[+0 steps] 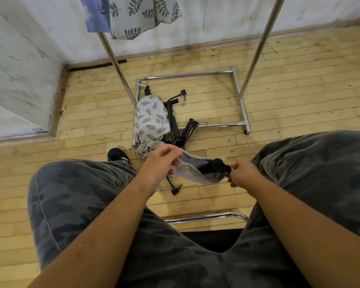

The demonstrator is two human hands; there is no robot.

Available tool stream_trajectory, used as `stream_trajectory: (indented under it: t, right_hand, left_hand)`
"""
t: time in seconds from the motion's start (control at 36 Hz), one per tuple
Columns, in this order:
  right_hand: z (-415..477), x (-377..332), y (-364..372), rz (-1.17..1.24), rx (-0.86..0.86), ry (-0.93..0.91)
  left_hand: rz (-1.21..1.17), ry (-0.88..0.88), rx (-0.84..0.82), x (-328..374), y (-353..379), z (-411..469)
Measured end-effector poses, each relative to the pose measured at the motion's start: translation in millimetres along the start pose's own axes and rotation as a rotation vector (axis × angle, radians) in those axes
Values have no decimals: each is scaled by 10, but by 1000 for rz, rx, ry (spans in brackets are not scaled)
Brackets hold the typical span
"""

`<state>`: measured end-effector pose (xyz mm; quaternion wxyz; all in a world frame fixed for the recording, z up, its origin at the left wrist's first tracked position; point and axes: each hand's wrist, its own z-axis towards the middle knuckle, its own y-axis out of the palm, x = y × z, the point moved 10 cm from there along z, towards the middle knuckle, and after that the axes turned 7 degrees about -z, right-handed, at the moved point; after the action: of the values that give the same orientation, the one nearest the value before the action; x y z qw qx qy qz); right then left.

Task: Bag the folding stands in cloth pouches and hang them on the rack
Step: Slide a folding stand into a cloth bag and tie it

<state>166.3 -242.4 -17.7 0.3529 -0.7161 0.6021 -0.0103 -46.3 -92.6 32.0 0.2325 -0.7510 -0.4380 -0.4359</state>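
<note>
The pouch (195, 170) lies between the knees from 9 to 3 o'clock, the left hand (162, 162) keeping a pinching grip on its 9 o'clock edge, the right hand (244, 173) pinching the stand (218, 165), whose black tip pokes out at 3 o'clock.

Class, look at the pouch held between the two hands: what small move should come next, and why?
Probably ease the stand deeper into the pouch. The left hand and right hand pinch the pouch's mouth apart, and the stand's black end shows there, so it seems not fully bagged, and not ready for the rack.
</note>
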Motion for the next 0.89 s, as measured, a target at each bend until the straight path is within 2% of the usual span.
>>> stream_trajectory:
  t: [0.08,0.31,0.58,0.78,0.89]
  right_hand:
    - [-20,-137,84,116,-19,-66]
    - [-306,-586,220,122,-103,-324]
    - [-391,-680,266,382,-243,-334]
    - [-740,-905,499,593,-590,-357]
    - [-851,-948,516,666,-658,-366]
  left_hand:
    - [103,-3,6,-40,5,18]
    - [444,-82,15,-191,78,-1]
    - [719,-31,56,-191,76,8]
    - [902,-65,94,-323,153,11]
    - [925,-21,115,-283,168,19]
